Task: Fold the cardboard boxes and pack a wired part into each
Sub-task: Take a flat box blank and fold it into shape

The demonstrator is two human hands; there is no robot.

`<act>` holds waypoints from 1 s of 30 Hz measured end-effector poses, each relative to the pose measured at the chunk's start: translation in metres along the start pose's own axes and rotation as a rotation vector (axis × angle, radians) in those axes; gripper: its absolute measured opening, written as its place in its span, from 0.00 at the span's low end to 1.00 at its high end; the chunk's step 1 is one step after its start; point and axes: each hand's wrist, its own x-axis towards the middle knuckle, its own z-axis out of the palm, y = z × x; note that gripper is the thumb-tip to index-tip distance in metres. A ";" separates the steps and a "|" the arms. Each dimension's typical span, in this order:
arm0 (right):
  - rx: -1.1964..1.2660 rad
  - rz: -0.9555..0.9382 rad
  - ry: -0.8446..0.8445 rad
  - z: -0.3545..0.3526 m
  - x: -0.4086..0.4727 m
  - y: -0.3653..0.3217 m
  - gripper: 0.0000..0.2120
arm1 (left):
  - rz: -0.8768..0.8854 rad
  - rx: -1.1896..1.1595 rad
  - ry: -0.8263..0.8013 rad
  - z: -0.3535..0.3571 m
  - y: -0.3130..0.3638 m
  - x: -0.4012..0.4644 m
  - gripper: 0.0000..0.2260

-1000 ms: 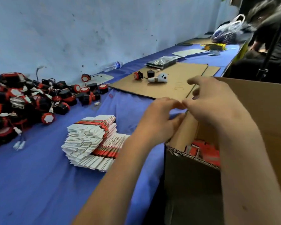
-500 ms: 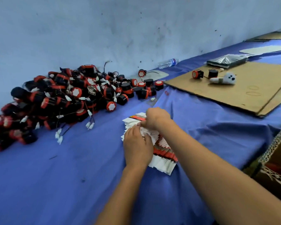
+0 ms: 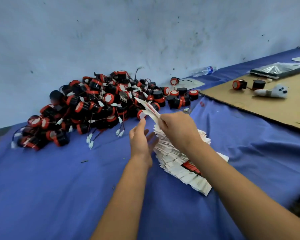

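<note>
A blue-covered worktop point(image 3: 59, 196) is seen along a pale wall, with a large heap of black-and-red wired parts point(image 3: 97, 104) piled at the back left and a brown cardboard sheet point(image 3: 267, 104) laid at the right. A slumped stack of flat box blanks point(image 3: 178, 158) is placed near the middle, just in front of the heap. One flat box blank point(image 3: 148, 107) is pinched above the stack by the right hand point(image 3: 177, 129), while the left hand point(image 3: 140, 139) is held open beside it, fingers extended.
</note>
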 end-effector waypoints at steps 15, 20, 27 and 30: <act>0.234 -0.442 -0.086 0.134 -0.039 -0.161 0.15 | 0.364 0.359 0.283 -0.214 0.051 -0.003 0.14; 0.785 -0.294 0.033 0.136 -0.043 -0.145 0.20 | 0.614 0.641 0.252 -0.224 0.055 0.000 0.24; 1.037 -0.021 -0.086 0.130 -0.035 -0.148 0.17 | 0.777 0.845 0.056 -0.217 0.044 -0.007 0.27; 1.088 -0.016 -0.010 0.124 -0.033 -0.144 0.18 | 0.701 0.810 0.071 -0.221 0.045 -0.006 0.28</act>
